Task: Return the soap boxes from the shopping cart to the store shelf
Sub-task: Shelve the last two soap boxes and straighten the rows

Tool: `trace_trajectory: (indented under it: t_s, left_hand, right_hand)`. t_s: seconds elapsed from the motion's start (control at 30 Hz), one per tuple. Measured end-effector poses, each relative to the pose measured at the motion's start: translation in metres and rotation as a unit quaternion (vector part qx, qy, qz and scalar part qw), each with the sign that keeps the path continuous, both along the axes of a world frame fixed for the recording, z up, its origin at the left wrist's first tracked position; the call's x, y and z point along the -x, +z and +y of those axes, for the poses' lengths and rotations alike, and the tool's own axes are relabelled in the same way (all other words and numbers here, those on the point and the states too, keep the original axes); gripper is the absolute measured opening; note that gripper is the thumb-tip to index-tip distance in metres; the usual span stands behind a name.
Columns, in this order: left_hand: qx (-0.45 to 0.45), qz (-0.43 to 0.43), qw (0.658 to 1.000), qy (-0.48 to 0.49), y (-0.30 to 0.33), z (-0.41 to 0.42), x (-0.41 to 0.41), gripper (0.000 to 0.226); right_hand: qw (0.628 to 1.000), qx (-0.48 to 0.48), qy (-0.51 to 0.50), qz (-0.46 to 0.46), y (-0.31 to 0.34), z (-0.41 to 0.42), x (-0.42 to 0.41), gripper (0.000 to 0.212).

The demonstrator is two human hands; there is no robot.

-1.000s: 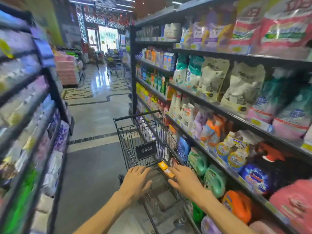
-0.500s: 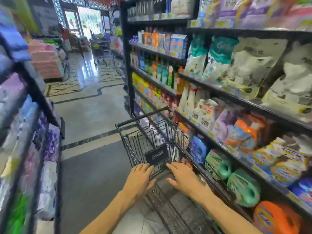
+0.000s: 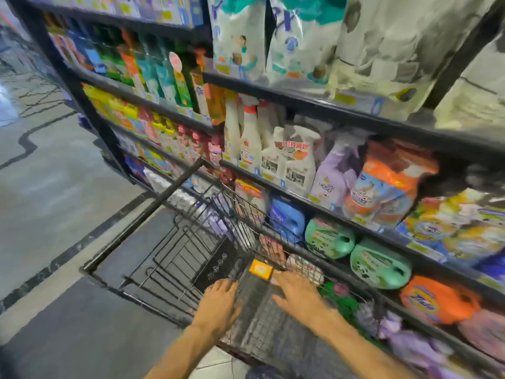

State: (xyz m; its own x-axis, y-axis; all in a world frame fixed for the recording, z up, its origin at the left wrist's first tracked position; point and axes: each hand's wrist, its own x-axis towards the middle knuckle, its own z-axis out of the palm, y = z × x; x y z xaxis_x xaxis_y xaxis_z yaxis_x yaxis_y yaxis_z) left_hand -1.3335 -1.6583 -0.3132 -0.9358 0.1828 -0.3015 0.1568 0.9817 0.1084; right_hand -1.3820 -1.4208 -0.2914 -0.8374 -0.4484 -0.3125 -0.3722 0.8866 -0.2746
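Cart rolled nearer shelf; soap box inside.

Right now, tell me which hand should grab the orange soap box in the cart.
Right. The right hand has its fingertips right beside the orange soap box and is on the shelf side; the left hand rests further back on the cart.

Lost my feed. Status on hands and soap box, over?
Left hand and right hand open, resting on cart top. Orange soap box in cart, just beyond right fingertips, not gripped. Nothing in the way.
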Motion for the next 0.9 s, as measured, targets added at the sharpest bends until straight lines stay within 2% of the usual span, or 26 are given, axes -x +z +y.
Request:
trace_trajectory:
  t_s: [0.13,0.3,0.47,0.57,0.67,0.77,0.9]
  left_hand:
    - [0.001,-0.054,0.998,-0.039,-0.040,0.005,0.066,0.056]
    - [0.013,-0.127,0.990,-0.066,-0.124,0.013,0.134,0.057]
    - [-0.039,-0.189,0.981,-0.002,-0.222,0.016,0.175,0.052]
    - [-0.076,-0.208,0.973,0.062,-0.265,0.019,0.192,0.051]
    - [-0.105,-0.187,0.970,0.113,-0.306,0.027,0.215,0.062]
    - [-0.116,-0.186,0.965,0.144,-0.350,0.034,0.235,0.082]
    - [-0.110,-0.186,0.956,0.201,-0.384,0.048,0.248,0.100]
  right_hand:
    - [0.997,-0.014,-0.054,-0.052,-0.040,0.007,0.033,0.058]
    - [0.984,-0.038,-0.149,-0.088,-0.110,0.012,0.058,0.060]
    - [0.960,-0.018,-0.230,-0.157,-0.194,0.011,0.066,0.057]
    - [0.941,0.026,-0.280,-0.190,-0.243,0.010,0.059,0.054]
    - [0.924,0.049,-0.335,-0.179,-0.281,0.009,0.048,0.059]
    - [0.932,0.043,-0.318,-0.167,-0.310,0.012,0.041,0.060]
    - [0.921,0.077,-0.339,-0.177,-0.328,0.015,0.044,0.057]
